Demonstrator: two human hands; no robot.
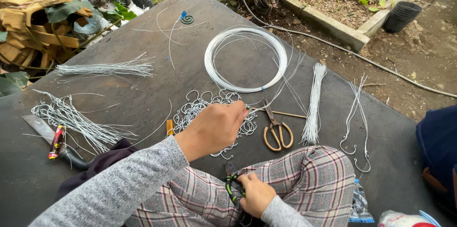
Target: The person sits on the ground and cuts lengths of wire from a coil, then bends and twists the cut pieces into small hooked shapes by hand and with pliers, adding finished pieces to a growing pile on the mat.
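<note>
L hand (216, 127): reached fwd over the mat, fingers bunched, a thin white wire (278, 89) pinched at the tips; wire is seen running up-right toward the coil.
R hand (256, 193): rested on the lap, closed around green-and-black pliers (232, 181); tool nose pointed up toward the L hand.
Hooks (200, 108): heap of bent white wire hooks lying on the mat just under and beside the L hand.
Coil (245, 58): big ring of white wire laid flat, beyond the hooks.
Scissors (276, 129): tan-handled, laid just right of the L hand.
Cut lengths (313, 103): straight white bundle right of the scissors; further bundles at far left (104, 69) and near left (78, 122).
Long hooks (357, 117): a few set apart at right edge.
Mat (143, 41): dark sheet, everything is laid on it.
Lap: plaid trousers (314, 179), grey sleeve (114, 189).
</note>
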